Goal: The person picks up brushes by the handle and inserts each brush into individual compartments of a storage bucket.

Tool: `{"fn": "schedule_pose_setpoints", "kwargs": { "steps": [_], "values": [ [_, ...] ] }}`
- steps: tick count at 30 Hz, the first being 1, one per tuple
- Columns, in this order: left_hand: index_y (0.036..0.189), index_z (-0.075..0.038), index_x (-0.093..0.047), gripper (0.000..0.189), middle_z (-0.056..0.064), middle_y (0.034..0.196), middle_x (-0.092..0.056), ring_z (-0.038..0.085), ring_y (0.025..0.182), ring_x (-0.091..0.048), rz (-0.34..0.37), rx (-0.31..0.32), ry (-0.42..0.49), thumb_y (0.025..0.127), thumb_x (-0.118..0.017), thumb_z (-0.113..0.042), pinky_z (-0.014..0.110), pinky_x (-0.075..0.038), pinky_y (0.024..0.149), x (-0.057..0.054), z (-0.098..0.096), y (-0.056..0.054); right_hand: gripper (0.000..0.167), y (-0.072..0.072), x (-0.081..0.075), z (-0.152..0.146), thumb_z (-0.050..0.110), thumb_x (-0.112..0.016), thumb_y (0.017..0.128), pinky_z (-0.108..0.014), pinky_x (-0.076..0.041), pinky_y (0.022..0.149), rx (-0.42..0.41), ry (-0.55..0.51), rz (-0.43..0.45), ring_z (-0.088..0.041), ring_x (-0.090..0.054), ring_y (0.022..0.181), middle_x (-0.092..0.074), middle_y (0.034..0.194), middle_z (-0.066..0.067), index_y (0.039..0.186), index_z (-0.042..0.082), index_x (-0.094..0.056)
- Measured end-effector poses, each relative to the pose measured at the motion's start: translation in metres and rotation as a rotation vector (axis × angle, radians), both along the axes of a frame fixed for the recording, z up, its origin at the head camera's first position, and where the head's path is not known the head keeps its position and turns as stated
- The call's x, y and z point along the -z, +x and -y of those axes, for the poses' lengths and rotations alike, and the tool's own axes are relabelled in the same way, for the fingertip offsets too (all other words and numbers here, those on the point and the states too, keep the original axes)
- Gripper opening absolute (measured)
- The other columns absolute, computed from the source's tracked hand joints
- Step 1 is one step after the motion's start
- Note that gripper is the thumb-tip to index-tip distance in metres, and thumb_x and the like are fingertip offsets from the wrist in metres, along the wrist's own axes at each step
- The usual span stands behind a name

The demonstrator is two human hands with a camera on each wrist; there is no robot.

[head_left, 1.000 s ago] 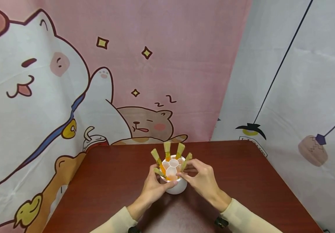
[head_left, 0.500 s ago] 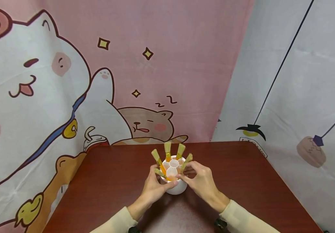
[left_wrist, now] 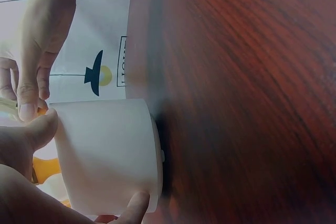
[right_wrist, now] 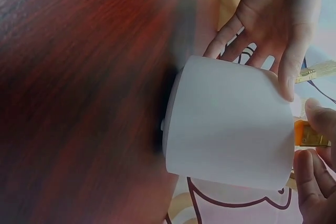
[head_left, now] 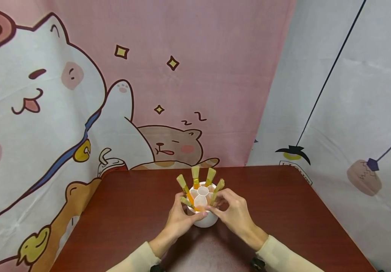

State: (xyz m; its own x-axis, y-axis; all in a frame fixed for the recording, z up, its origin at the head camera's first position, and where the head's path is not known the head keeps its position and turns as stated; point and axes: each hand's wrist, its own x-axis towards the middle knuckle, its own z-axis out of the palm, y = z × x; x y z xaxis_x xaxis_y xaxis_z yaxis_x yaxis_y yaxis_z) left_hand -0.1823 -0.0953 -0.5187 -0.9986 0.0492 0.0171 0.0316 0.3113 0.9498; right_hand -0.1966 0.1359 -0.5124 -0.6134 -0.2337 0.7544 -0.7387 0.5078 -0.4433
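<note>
A white round brush pot (head_left: 206,220) with a flower-shaped divided top stands on the table. Several flat paintbrushes with pale bristles and orange handles lean outward around its rim, among them one brush (head_left: 195,173) at the back. My left hand (head_left: 179,220) grips the pot's left side, thumb on the front near the rim. In the right wrist view its fingers spread along the white wall (right_wrist: 231,124). My right hand (head_left: 235,214) pinches the rightmost paintbrush (head_left: 219,186) near the rim. That brush's metal ferrule (right_wrist: 315,136) shows between thumb and fingers; its lower end is hidden inside the pot.
The dark red-brown wooden table (head_left: 127,211) extends around the pot on all sides. Behind it hangs a pink and white cartoon-printed cloth (head_left: 216,75), and a pale printed cloth (head_left: 345,98) hangs on the right. Both forearms wear cream sleeves (head_left: 137,258).
My right hand has shifted slightly down and to the left beside the rightmost paintbrush. The left hand and the brush pot stay in place.
</note>
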Motion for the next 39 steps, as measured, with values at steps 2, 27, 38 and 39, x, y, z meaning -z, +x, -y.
{"fn": "schedule_pose_setpoints", "kwargs": {
  "steps": [2,27,38,39],
  "values": [
    [0.161,-0.009,-0.047,0.099,0.014,0.133,-0.081,0.024,0.116,-0.075,0.000,0.006,0.012,0.084,-0.107,-0.028,0.036,-0.057,0.091,0.001,0.001,0.000,0.042,0.001,0.000,0.000,0.006,-0.110,0.077,-0.014,-0.062,0.072,-0.001,0.008,-0.005,-0.015,-0.078,0.075,-0.076,0.094,-0.001,0.104,0.012,-0.077],
    [0.163,-0.009,-0.048,0.102,0.016,0.145,-0.075,0.028,0.124,-0.075,-0.025,-0.017,-0.032,0.084,-0.107,-0.038,0.036,-0.058,0.093,0.006,0.003,-0.001,0.047,0.008,-0.006,-0.008,0.011,-0.111,0.075,-0.016,-0.063,0.078,-0.023,0.069,-0.066,-0.015,-0.076,0.081,-0.080,0.103,0.000,0.112,0.019,-0.082],
    [0.161,-0.011,-0.051,0.102,0.016,0.151,-0.074,0.035,0.140,-0.070,-0.062,-0.070,-0.112,0.082,-0.107,-0.044,0.060,-0.057,0.114,0.006,0.001,0.000,0.048,0.009,-0.010,-0.018,0.013,-0.112,0.074,-0.024,-0.068,0.077,0.016,0.119,-0.055,-0.016,-0.080,0.085,-0.080,0.105,0.001,0.112,0.014,-0.082],
    [0.161,-0.011,-0.051,0.102,0.016,0.151,-0.074,0.036,0.141,-0.070,-0.062,-0.072,-0.113,0.082,-0.107,-0.045,0.061,-0.057,0.116,0.006,0.001,0.000,0.048,0.009,-0.010,-0.019,0.014,-0.112,0.074,-0.025,-0.068,0.078,0.022,0.124,-0.052,-0.016,-0.080,0.086,-0.080,0.105,0.002,0.112,0.015,-0.082]
  ]
}}
